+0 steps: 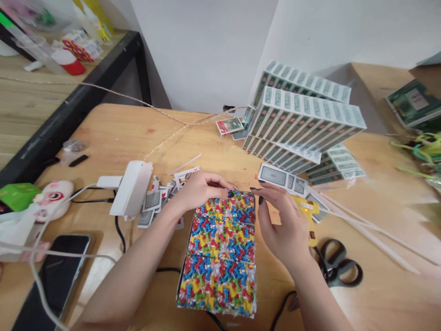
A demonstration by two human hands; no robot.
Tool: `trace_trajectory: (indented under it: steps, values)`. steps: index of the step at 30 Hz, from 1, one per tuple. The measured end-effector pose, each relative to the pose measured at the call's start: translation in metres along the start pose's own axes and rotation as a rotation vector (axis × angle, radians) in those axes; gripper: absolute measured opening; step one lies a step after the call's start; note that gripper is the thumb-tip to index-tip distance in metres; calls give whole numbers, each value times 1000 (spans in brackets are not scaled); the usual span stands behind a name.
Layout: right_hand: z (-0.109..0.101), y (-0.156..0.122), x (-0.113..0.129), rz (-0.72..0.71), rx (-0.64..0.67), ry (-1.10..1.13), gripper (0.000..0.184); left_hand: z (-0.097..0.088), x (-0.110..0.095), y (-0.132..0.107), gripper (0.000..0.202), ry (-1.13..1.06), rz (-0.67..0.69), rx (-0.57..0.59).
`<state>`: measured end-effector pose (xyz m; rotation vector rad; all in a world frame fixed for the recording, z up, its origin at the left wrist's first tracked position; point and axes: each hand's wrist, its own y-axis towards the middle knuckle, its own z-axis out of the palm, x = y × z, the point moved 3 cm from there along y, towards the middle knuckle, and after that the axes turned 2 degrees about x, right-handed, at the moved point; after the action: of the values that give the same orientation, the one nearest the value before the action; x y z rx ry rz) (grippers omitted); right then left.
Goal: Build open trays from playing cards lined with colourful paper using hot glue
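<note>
A block-like box (220,257) covered with brightly printed panels in red, blue, yellow and green lies in front of me on the wooden table. My left hand (203,188) is closed at its far edge, thumb on top, the other fingers partly hidden behind that edge. Beside the far right corner is my right hand (284,220), fingers stretched and apart from the thumb. Its fingertips are close to the corner; whether they touch it I cannot tell. Just beyond the right hand lie grey-backed playing cards (280,178) and a yellow glue gun (310,216), partly hidden by that hand.
Stacked green-and-white card boxes (306,124) rise at the back right. Black scissors (339,266) and long white strips (372,232) lie at right. Loose cards (151,202), a white power adapter (132,188) and a phone (55,276) are at left. A twisted cord (138,99) crosses behind.
</note>
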<state>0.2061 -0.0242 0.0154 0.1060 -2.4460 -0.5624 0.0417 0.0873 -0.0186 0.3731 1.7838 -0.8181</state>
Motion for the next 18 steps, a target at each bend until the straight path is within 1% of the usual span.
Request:
trace_trajectory:
  steps: [4,12,18]
  values:
    - [0,-1,-1,23,-9,15,26,0,-1,0,17,-1,-8,-3]
    - [1,-2,0,25,6,23,23,1,-1,0,15,-10,-1,-11]
    - [1,-1,0,20,-7,13,22,1,0,0,16,11,7,-8]
